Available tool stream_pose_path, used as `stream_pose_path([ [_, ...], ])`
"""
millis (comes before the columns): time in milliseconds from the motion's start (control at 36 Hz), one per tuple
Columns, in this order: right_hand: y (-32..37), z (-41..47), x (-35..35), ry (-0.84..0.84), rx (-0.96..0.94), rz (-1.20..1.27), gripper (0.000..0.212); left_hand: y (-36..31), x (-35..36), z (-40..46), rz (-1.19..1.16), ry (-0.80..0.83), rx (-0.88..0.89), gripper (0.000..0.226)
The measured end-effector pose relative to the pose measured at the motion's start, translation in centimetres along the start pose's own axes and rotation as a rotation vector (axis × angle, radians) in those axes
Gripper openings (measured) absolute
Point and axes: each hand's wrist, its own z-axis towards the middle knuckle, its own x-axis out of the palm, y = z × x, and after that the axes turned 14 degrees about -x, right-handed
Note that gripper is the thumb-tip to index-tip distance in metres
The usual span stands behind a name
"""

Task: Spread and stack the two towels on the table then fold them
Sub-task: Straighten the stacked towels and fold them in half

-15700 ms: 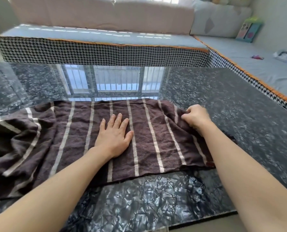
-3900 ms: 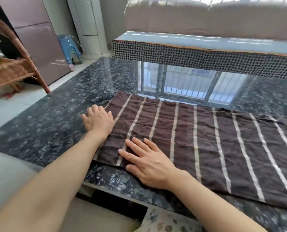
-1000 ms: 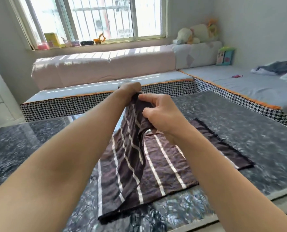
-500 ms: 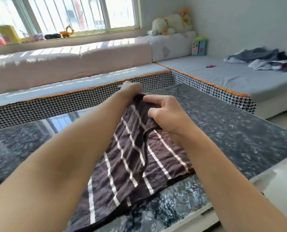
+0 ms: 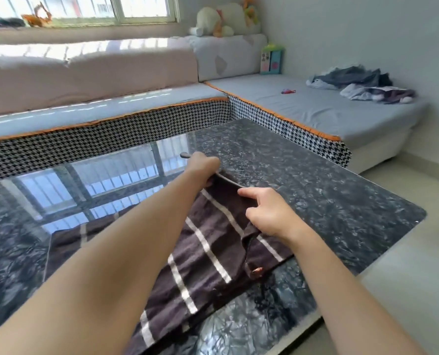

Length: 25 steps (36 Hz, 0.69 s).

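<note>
a glossy dark marbled tabletop (image 5: 315, 190) fills the view, with the window mirrored in its far left part. nearest, along the near edge, the brown towels with pale stripes (image 5: 208, 254) lie in a long band, running from the near edge up toward the middle of the tabletop; whether one or two layers are there cannot be told from here, though a folded-over flap shows just beside the right wrist.

a little farther in, the right hand (image 5: 267, 213) pinches the towel's raised end edge between thumb and curled fingers. beyond it the left hand (image 5: 203, 166) grips the same edge at its far corner, fingers closed round the cloth, so the edge is stretched taut between the two hands above the tabletop.

the cloth looks soft, limp and light, thick terry that sags wherever it is not held; it should slide easily on the polished top, so it is best taken by the corners of the short edge and kept under tension.

farthest off, a grey corner sofa (image 5: 315, 108) with houndstooth trim wraps the table's far and right sides, with crumpled clothes (image 5: 362, 84) and soft toys (image 5: 221, 19) on it.
</note>
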Motion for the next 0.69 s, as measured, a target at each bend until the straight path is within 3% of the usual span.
stream_pose_path([
  [111,-2.2,0.1,0.4,0.059,0.068,-0.057,0.063,1.0,2.0,1.5,0.033,-0.021,-0.035,0.006],
  [278,-4.2,-0.4,0.7,0.116,0.115,-0.14,0.062,2.4,4.4,2.4,0.111,0.026,-0.027,0.058],
  [528,-5.3,-1.3,0.8,0.161,0.155,-0.21,0.059,4.4,6.3,1.3,0.074,0.193,0.142,0.081],
  [694,-6.7,-1.5,1.9,0.118,0.185,-0.238,0.05,8.8,3.1,-2.8,0.127,-0.061,0.449,0.066],
])
